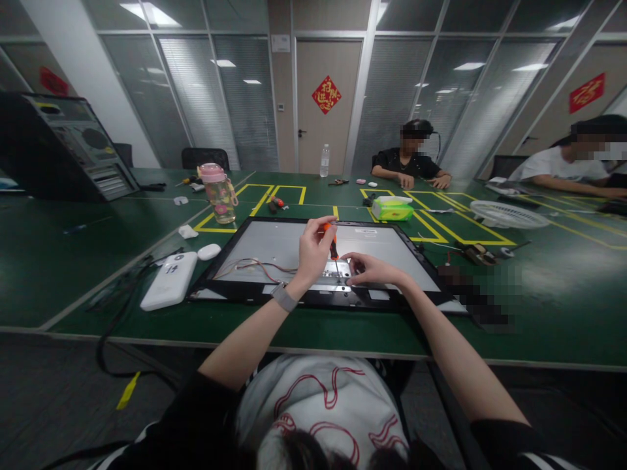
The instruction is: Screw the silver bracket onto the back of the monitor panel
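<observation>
My left hand is closed round the handle of an orange and black screwdriver, which stands nearly upright. Its shaft points down at a shiny metal bracket on the back of a flat display panel. The curled fingers of my right hand are at the bracket's right end, thumb on the near side and index finger on the far side, close to the shaft. Thin wires run across the panel left of the bracket. The panel lies flat, with a black frame.
Left of the panel lie a white power bank and a small white case. Beyond stand a pink-lidded bottle and a computer tower. A green tissue pack and a white fan grille lie right. Two people sit across the table.
</observation>
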The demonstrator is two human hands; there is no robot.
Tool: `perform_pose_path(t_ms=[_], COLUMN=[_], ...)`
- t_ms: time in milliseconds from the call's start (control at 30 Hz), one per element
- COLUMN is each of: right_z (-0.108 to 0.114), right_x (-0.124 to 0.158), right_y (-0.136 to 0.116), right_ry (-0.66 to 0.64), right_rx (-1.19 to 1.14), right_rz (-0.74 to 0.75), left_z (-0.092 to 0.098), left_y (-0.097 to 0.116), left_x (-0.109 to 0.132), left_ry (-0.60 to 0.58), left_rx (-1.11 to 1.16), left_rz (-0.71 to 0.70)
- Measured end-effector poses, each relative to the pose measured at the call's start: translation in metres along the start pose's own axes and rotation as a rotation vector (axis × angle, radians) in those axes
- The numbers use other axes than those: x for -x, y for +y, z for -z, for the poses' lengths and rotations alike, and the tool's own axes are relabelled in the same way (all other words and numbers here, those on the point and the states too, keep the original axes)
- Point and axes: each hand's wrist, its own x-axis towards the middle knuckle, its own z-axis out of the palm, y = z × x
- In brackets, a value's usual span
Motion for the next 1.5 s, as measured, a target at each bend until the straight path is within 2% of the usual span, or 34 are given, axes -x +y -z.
perform_pose_path(t_ms=[133, 333, 400, 600, 833, 1033, 1067, 1233, 1400, 1500], right_z=[0.000, 0.000, 0.000, 0.000, 0.000, -0.001, -0.001, 0.000, 0.000, 0.000], right_x=[-0.001, -0.002, -0.001, -0.001, 0.000, 0.002, 0.002, 0.001, 0.000, -0.001], right_y=[0.001, 0.001, 0.001, 0.001, -0.003, -0.005, -0.005, -0.002, 0.000, 0.002], right_ry=[-0.003, 0.007, 0.006, 0.001, -0.005, 0.006, 0.008, 0.005, -0.002, -0.003], right_rx=[0.003, 0.003, 0.000, 0.006, -0.010, -0.031, -0.031, -0.025, -0.031, -0.037], right_rz=[0.003, 0.010, 0.014, 0.012, 0.019, 0.002, 0.003, 0.015, 0.010, 0.010], left_z=[0.000, -0.001, -0.001, 0.001, 0.004, 0.012, 0.013, 0.017, 0.020, 0.019], left_y=[-0.002, 0.002, 0.004, 0.005, 0.013, 0.015, 0.013, 0.003, 0.002, 0.003], left_x=[0.000, 0.003, 0.004, 0.002, -0.001, -0.014, -0.015, -0.012, -0.009, -0.006], left_ry=[-0.069, 0.017, 0.008, -0.135, -0.176, -0.419, -0.416, -0.253, -0.273, -0.246], left_rx=[0.070, -0.035, -0.031, 0.068, 0.014, 0.052, 0.053, 0.013, 0.114, 0.072], left_rz=[0.009, -0.095, -0.094, -0.021, -0.014, 0.011, 0.007, 0.030, 0.069, 0.048])
